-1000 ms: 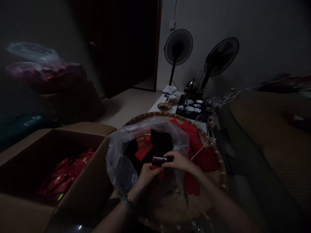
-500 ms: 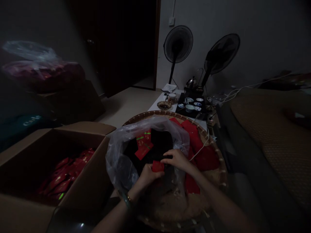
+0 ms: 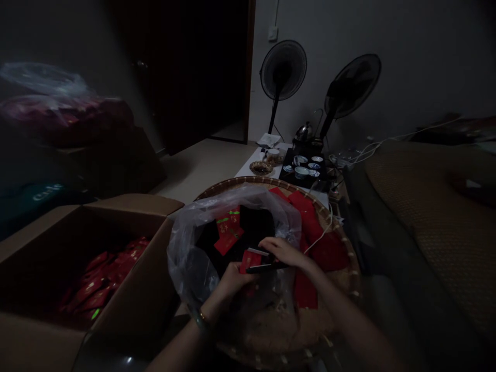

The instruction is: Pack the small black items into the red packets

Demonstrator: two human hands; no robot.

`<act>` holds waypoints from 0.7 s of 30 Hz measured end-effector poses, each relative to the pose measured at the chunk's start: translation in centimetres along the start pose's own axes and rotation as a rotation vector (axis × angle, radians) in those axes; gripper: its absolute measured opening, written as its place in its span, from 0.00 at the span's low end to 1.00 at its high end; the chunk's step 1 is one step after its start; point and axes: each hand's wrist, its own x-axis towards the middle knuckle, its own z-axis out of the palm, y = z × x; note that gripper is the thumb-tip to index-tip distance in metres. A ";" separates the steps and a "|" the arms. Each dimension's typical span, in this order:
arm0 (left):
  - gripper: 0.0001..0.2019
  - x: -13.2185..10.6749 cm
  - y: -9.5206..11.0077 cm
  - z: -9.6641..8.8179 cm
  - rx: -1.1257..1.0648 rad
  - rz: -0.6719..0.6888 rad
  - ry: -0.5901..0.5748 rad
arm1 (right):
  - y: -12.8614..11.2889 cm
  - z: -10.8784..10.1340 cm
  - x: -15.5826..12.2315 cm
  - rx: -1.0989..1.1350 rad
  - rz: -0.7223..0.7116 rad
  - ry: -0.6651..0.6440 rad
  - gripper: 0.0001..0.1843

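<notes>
My left hand point(image 3: 233, 279) is closed on a small red packet point(image 3: 250, 260), held over the middle of an open clear plastic bag point(image 3: 182, 243). From the right, my right hand point(image 3: 284, 251) grips a slim dark tool point(image 3: 267, 267) whose kind I cannot make out. One dark arm of it lies across the packet's lower edge, and a pale strip shows along the upper edge. Further inside the bag, several red packets point(image 3: 228, 240) with gold print and green marks rest on dark contents.
The bag stands in a round woven tray point(image 3: 271, 341), beside red packets point(image 3: 310, 217) on the right. At left, a cardboard box point(image 3: 132, 201) contains many red packets point(image 3: 103, 279). Beyond are small cups point(image 3: 301, 172), a kettle point(image 3: 304, 132) and two fans point(image 3: 282, 70).
The red packet has turned in my left hand and now shows a printed face. My right hand has brought the dark tool down against the packet.
</notes>
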 end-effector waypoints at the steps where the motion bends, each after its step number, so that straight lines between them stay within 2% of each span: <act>1: 0.20 0.0 0.0 0.0 -0.015 0.000 0.019 | 0.1 -0.1 -0.1 0.024 -0.004 -0.022 0.30; 4: 0.22 -0.1 0.2 -0.1 -0.087 -0.005 0.048 | 0.3 -0.5 -0.5 -0.007 -0.082 -0.119 0.33; 6: 0.25 -0.2 0.3 -0.1 -0.153 -0.012 0.043 | 0.5 -0.5 -0.7 -0.091 -0.177 -0.188 0.47; 7: 0.26 -0.2 0.3 -0.1 -0.182 -0.015 0.041 | 0.6 -0.5 -0.9 -0.139 -0.221 -0.200 0.52; 8: 0.27 -0.1 0.4 -0.2 -0.206 -0.018 0.042 | 0.7 -0.4 -1.0 -0.187 -0.259 -0.203 0.52; 11: 0.28 0.0 0.4 -0.3 -0.270 -0.023 0.080 | 1.5 0.0 -1.2 -0.306 -0.312 -0.177 0.42; 17: 0.26 0.0 0.3 -0.8 -0.333 0.026 0.124 | 3.4 -0.5 -0.9 -0.370 -0.339 -0.057 0.34; 19: 0.26 -0.2 0.4 -0.8 -0.307 0.049 0.104 | 3.5 -0.8 -0.6 -0.350 -0.330 -0.031 0.34; 21: 0.25 -0.5 0.7 -0.6 -0.275 0.051 0.069 | 3.1 -1.1 -0.4 -0.341 -0.298 -0.007 0.38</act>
